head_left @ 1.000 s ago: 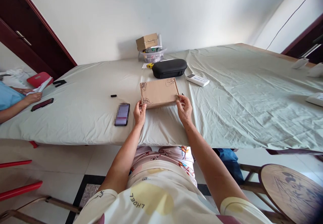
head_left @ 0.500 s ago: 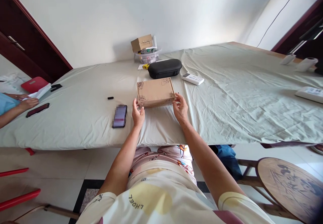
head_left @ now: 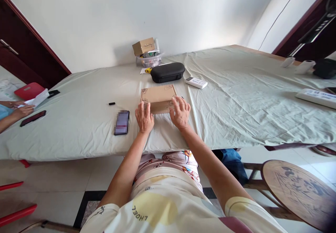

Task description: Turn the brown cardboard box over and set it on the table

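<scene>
A flat brown cardboard box (head_left: 159, 93) with black scribbles at its corners lies on the cloth-covered table in front of me. My left hand (head_left: 145, 117) is at its near left corner, palm down with fingers apart. At the near right corner is my right hand (head_left: 180, 112), its fingers spread over the edge. Both hands look open, and whether the fingertips press on the cardboard is hard to tell. Left of the box lie a phone (head_left: 121, 122) with a lit, blurred screen and a small black cap-like piece (head_left: 111, 103).
Behind the box are a black hard case (head_left: 168, 72), a white device (head_left: 196, 83) and a plastic basket (head_left: 149, 61) topped by a small carton (head_left: 143, 46). Another person's hands (head_left: 24, 110) hold white paper at far left. A round wooden stool (head_left: 299, 191) stands at right.
Both hands have turned from gripping the box's sides to lying palm down at its near corners. The box's near face shows more now. The camera view has shifted slightly.
</scene>
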### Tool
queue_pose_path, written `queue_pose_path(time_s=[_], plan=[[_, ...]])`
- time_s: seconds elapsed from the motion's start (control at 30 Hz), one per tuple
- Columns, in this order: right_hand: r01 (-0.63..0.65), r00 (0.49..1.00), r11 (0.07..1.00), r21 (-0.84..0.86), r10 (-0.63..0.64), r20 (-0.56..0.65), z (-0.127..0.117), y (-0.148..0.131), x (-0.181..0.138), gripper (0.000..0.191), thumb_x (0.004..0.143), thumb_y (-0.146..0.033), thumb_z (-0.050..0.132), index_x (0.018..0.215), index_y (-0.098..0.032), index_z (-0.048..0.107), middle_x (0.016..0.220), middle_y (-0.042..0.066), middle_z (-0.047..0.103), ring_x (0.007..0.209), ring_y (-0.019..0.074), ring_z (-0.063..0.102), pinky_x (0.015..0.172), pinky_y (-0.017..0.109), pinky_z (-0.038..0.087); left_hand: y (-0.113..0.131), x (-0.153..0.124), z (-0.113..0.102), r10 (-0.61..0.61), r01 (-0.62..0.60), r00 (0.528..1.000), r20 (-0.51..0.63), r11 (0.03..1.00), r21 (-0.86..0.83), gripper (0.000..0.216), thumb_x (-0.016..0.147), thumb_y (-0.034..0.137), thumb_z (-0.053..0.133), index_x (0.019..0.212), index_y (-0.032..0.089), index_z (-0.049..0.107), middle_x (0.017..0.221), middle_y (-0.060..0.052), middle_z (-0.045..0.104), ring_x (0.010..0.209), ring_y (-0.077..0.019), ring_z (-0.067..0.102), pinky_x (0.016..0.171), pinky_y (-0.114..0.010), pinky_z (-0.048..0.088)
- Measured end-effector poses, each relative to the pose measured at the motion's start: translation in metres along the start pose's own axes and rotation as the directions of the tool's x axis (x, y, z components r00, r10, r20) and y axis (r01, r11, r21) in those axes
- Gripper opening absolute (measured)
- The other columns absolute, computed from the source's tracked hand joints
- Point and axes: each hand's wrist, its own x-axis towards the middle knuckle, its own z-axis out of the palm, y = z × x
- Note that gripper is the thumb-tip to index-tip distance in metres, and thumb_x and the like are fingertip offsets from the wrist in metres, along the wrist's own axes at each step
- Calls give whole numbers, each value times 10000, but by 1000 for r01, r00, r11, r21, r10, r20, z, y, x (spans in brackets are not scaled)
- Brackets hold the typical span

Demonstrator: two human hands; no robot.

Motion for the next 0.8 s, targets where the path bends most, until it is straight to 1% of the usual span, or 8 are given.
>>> queue_pose_path(time_s=[0.07,0.17,0.27,0.37,0.57,0.63,0.7,0.8], plan=[[109,988,992,-60,-102,113,4,-15,-1,540,1050,-357,478,1574,-236,523,1645,130,504,1564,335,388,1290,563,236,12,0,1,106,-113,991,82,990,84,577,999,246,525,1575,212,509,1717,-165,380,1650,-333,231,1335,-595,135],[212,951,974,-73,-189,243,13,-31,-2,590,1049,-367,493,1624,-244,452,1688,101,458,1602,324,336,1321,576,155,20,1,6,154,-175,977,149,975,139,588,1002,277,535,1583,201,505,1694,-169,419,1628,-349,286,1326,-623,136],[221,933,973,-66,-191,304,18,-35,-2,642,1031,-368,526,1646,-222,414,1700,104,439,1616,332,310,1331,590,122,21,4,8,139,-165,976,165,974,155,604,983,259,551,1581,186,510,1683,-180,434,1617,-360,307,1310,-625,183],[185,941,980,-71,-156,299,18,-32,-1,637,1036,-351,512,1649,-217,407,1693,107,448,1610,329,322,1331,601,117,21,7,6,138,-162,978,157,976,148,613,969,259,571,1578,212,518,1678,-175,445,1612,-368,315,1296,-613,216],[59,979,990,-125,-32,204,7,-18,1,550,1039,-298,492,1583,-223,502,1661,130,486,1579,319,372,1299,591,214,20,6,4,129,-146,979,160,984,104,656,946,207,560,1597,212,480,1688,-166,431,1618,-355,301,1293,-612,204],[-4,991,991,-134,23,135,3,-11,2,517,1029,-269,488,1540,-231,553,1649,137,491,1566,327,386,1269,582,284,18,5,4,133,-147,979,154,986,83,658,934,180,558,1587,211,489,1687,-164,433,1621,-348,297,1295,-618,185],[-80,994,991,-110,88,69,2,-2,2,500,1024,-250,468,1510,-238,580,1610,146,520,1512,330,452,1215,562,380,17,4,4,141,-151,979,145,987,58,649,921,161,562,1566,206,511,1686,-170,434,1620,-349,297,1295,-627,174],[-145,988,989,-11,145,56,4,9,1,526,1033,-261,421,1546,-218,533,1468,166,613,1332,305,600,1109,498,510,15,2,5,155,-158,979,131,987,9,621,902,147,574,1520,205,551,1682,-176,437,1619,-354,300,1296,-635,174]])
